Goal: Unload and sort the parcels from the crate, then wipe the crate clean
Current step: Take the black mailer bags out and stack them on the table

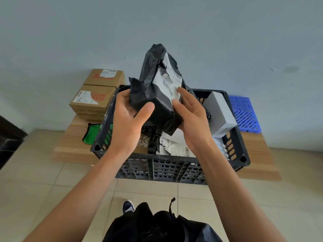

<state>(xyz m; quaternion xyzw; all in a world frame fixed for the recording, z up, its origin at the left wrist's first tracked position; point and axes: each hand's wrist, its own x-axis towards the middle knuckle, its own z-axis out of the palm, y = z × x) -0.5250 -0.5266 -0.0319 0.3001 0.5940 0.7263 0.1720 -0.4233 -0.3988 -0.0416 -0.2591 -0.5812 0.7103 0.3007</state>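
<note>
A black plastic parcel [155, 88] with a torn white shipping label is held up above the black slatted crate [166, 168]. My left hand [129, 116] grips its lower left side, thumb across the front. My right hand [190, 114] cups its right side, fingers on the label. Inside the crate lie a grey-white box [221, 112], a white labelled parcel [176, 147] and another black bag [153, 140]. A green cloth [91, 133] lies left of the crate.
The crate rests on a low wooden platform [75, 147] against a pale wall. Two brown cardboard boxes [92, 100] are stacked at the back left. A blue plastic grid mat [244, 112] lies at the back right. My shoe [128, 206] stands on the tiled floor.
</note>
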